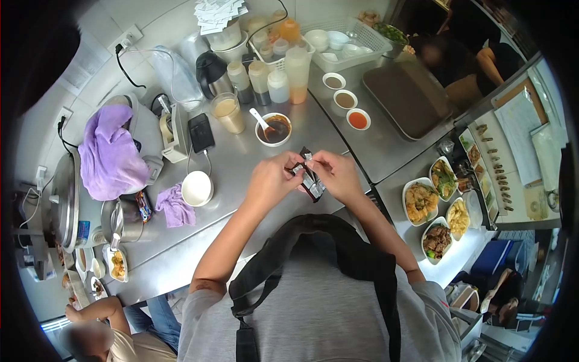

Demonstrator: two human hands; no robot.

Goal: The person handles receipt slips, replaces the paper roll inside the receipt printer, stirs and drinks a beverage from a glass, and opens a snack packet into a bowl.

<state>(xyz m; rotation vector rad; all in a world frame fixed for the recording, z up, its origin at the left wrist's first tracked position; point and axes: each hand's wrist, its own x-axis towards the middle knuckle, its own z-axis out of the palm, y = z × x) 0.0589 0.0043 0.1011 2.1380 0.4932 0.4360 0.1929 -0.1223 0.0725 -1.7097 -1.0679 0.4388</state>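
Between my two hands is a small dark packet (314, 186) with a silvery inner side, likely torn at its top. My left hand (278, 175) pinches it from the left, fingers closed. From the right, my right hand (335, 174) grips its upper edge between thumb and finger. What is inside the packet cannot be made out. Just beyond my hands stands a white bowl (287, 140) of dark brown sauce, with a white spoon (259, 118) leaning in it. A cup of milky brown drink (228, 113) stands behind it to the left.
Squeeze bottles (259, 83) and a black jug (211, 73) line the back. Small sauce dishes (358, 119) and a brown tray (407, 99) are right of them. Food bowls (420, 202) sit at right. Left are an empty white bowl (196, 188) and purple cloth (175, 205). Another person (108, 338) sits lower left.
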